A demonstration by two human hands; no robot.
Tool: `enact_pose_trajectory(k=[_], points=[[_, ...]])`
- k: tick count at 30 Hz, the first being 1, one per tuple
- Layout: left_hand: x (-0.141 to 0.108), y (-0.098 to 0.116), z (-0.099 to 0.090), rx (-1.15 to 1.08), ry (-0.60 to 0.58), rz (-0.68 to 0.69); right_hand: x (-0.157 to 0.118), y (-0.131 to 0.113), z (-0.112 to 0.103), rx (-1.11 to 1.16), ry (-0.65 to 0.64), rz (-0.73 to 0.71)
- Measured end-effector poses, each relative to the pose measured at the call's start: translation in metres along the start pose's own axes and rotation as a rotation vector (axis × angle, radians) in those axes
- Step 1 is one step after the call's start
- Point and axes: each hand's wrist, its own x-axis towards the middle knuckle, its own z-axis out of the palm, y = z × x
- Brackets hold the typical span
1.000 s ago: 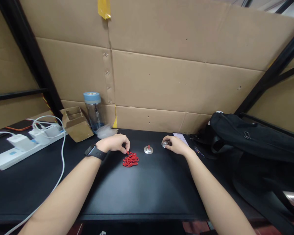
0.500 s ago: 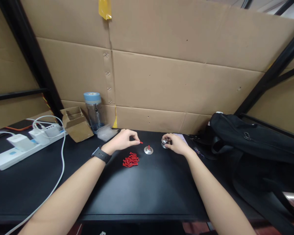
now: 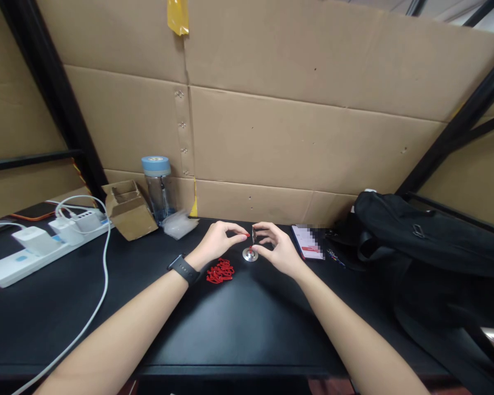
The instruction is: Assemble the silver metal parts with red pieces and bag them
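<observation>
My left hand point(image 3: 227, 239) pinches a small red cord piece point(image 3: 247, 235) between thumb and index finger. My right hand point(image 3: 274, 247) holds a shiny metal disc point(image 3: 254, 236) on edge by its rim, close to the left fingertips. Under the two hands, a round metal piece point(image 3: 250, 255) lies on the black table with a bit of red at its centre; the right thumb partly covers it. A pile of red knotted cords point(image 3: 220, 271) lies just in front of my left hand.
On the left are a white power strip point(image 3: 8, 270) with cables, an open cardboard box point(image 3: 134, 214), a blue-lidded bottle point(image 3: 158, 192) and a clear plastic bag point(image 3: 179, 224). To the right lie a phone point(image 3: 308, 243), keys point(image 3: 335, 258) and a black backpack point(image 3: 428, 236).
My right hand has moved left with the metal disc, now upright over the round piece, uncovering the phone. My left hand has shifted slightly right with the red cord.
</observation>
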Motion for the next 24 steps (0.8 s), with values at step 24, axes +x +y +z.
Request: enact_pose_trajectory(k=[24], points=[[-0.010,0.022,0.015,0.445,0.163,0.138,-0.002,0.002,0.017,0.168,0.068,0.098]])
